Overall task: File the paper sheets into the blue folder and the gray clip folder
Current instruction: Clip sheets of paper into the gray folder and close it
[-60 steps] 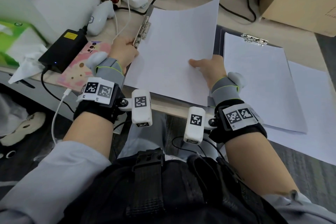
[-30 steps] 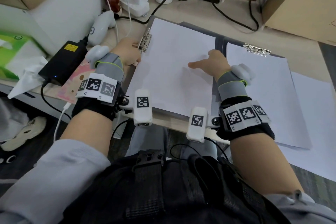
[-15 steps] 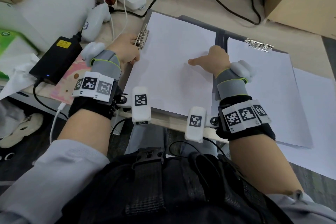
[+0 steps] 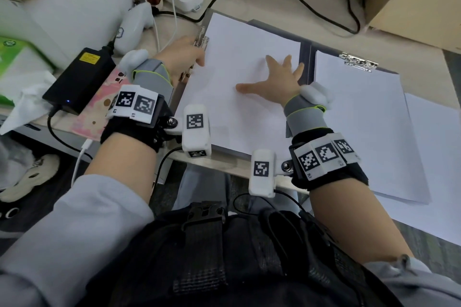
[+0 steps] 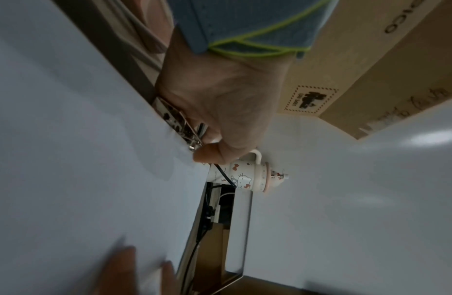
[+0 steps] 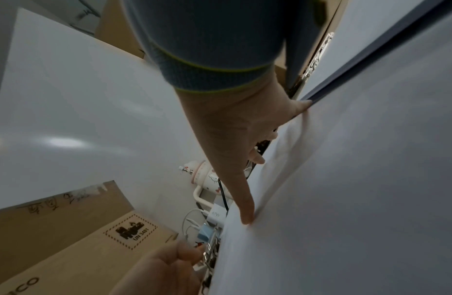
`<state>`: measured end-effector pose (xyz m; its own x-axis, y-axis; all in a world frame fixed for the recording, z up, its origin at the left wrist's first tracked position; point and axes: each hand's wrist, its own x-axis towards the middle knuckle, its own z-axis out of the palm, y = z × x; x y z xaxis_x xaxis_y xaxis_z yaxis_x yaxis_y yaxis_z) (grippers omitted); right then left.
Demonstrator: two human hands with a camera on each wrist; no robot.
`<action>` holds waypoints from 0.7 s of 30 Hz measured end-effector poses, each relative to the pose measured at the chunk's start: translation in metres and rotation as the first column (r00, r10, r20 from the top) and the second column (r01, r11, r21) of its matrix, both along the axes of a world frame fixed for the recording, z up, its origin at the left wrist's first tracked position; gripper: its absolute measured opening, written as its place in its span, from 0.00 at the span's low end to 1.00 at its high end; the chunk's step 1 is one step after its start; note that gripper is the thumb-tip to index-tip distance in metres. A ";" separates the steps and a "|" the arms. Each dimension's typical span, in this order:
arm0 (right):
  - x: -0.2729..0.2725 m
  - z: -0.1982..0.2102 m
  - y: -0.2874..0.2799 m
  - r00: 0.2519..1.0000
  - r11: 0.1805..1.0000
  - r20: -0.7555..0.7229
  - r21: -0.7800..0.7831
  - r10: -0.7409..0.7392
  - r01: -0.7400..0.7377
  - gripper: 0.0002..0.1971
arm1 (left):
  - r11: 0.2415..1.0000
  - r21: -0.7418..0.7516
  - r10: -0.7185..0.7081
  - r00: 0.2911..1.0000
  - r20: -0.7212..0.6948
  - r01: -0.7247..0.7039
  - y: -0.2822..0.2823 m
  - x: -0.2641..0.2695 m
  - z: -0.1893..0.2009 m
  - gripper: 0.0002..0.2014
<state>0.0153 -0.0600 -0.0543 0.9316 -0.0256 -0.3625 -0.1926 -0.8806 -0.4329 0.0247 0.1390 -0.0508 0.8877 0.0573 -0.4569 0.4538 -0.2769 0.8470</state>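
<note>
Cluttered with cables and cardboard boxes, the pale wooden desk (image 4: pixel 411 67) is carrying both folders side by side. I am flattening a white paper sheet (image 4: pixel 239 97) onto the open folder with the dark cover (image 4: pixel 305 57), which lies at the desk's near edge, straight ahead of me; whether this one is the blue or the gray folder I cannot tell. My right hand (image 4: pixel 277 77) is lying spread and flat on the sheet, fingers straight toward 12 o'clock, holding nothing. My left hand (image 4: pixel 182 57), at 9 o'clock from the sheet, is curling its fingers round the metal spring clip (image 4: pixel 200 40) at the sheet's left edge.

To do this well, I am judging that the right palm should be pinning the sheet square to the cover while the left hand is lowering the clip gently, so the edge is not creeping or creasing.

At 3 o'clock, just beside the folder, the second board with a silver clip (image 4: pixel 358 62) is already bearing white paper (image 4: pixel 369 132).
</note>
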 end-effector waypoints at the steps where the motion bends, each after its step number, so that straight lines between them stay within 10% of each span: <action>1: -0.001 -0.002 0.002 1.000 1.000 -0.017 0.014 0.017 -0.017 0.53 | 0.998 -0.068 -0.003 1.000 -0.020 0.001 0.001 0.000 0.000 0.27; 4: -0.003 -0.007 0.008 0.998 0.998 -0.044 0.046 0.035 -0.033 0.54 | 0.979 -0.192 0.065 0.998 -0.013 -0.067 -0.002 -0.007 0.012 0.04; 15: -0.005 -0.011 0.006 0.999 0.990 -0.042 0.139 0.022 -0.016 0.53 | 0.927 -0.340 0.194 0.979 0.068 -0.160 -0.004 -0.006 0.009 0.07; 21: -0.008 -0.014 0.004 0.999 0.980 -0.032 0.197 0.003 0.003 0.52 | 0.910 -0.377 0.230 0.967 0.108 -0.174 -0.013 -0.004 0.008 0.25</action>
